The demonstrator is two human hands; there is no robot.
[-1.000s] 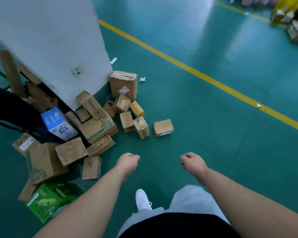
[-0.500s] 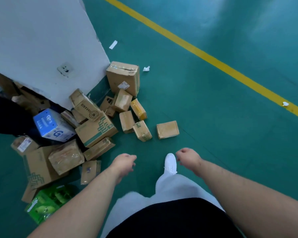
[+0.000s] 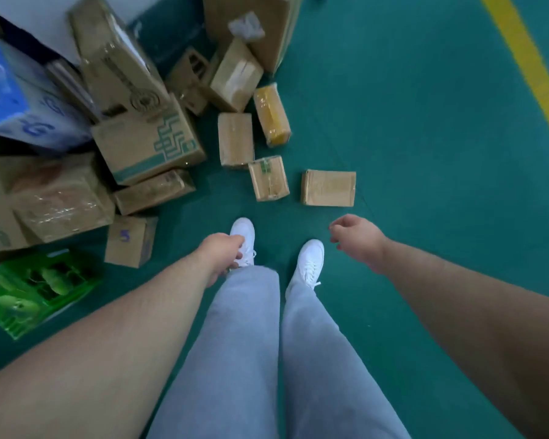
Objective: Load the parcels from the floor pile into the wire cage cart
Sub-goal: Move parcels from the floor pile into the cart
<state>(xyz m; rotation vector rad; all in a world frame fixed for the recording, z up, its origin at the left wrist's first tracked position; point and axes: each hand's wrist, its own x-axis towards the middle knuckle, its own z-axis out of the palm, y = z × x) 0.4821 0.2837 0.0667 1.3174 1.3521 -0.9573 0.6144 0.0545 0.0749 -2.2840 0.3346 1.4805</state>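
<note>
A pile of cardboard parcels lies on the green floor ahead and to the left. Nearest my feet are a small flat brown parcel (image 3: pixel 328 188) and a taped small box (image 3: pixel 268 178). A box marked "5" (image 3: pixel 130 240) stands at the left, and a larger box with a green printed pattern (image 3: pixel 146 144) sits behind it. My left hand (image 3: pixel 221 253) hangs loosely curled over my left shoe and holds nothing. My right hand (image 3: pixel 357 237) hovers just below the flat brown parcel, fingers loosely curled, holding nothing. The wire cage cart is out of sight.
A blue and white carton (image 3: pixel 16 103) and a green printed pack (image 3: pixel 32 289) lie at the left edge. A white wall base (image 3: pixel 45 17) stands behind the pile. A yellow floor line (image 3: pixel 533 68) runs at the upper right. Open green floor stretches to the right.
I have walked up to the pile and my view has tipped down, so the parcels look closer. Both feet now stand just short of the small boxes. Both hands remain without a load.
</note>
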